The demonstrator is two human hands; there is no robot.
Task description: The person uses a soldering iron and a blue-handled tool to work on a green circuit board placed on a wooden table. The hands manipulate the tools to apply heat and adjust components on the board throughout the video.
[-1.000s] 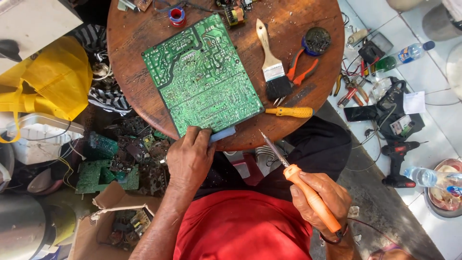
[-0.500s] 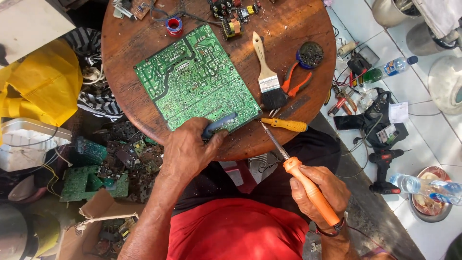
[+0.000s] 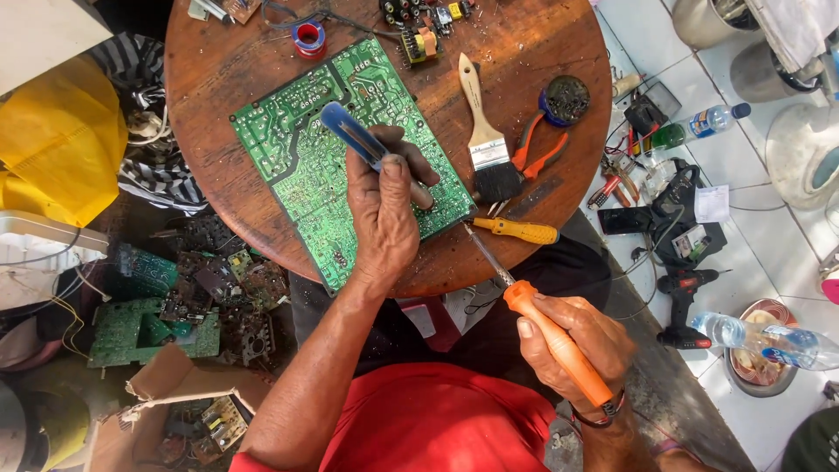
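Fingers (image 3: 398, 170) of the left hand (image 3: 382, 214) wrap a blue desoldering pump (image 3: 363, 144) over the green circuit board (image 3: 323, 166), which overhangs the round counter (image 3: 218, 79) edge; the right hand (image 3: 572, 345) grips an orange-handled soldering iron (image 3: 533, 315). Cardboard box (image 3: 166, 402) holds scrap boards.

Green circuit board (image 3: 306, 166), orange-handled soldering iron (image 3: 546, 328), blue desoldering pump (image 3: 354, 135), red shirt (image 3: 437, 424)

Bright daylight, sharp focus, glare on the white floor tiles (image 3: 743, 166).

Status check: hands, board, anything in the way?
Left hand grips blue tool over green circuit board. Right hand holds orange-handled soldering iron, tip at board's edge. Path unobstructed.
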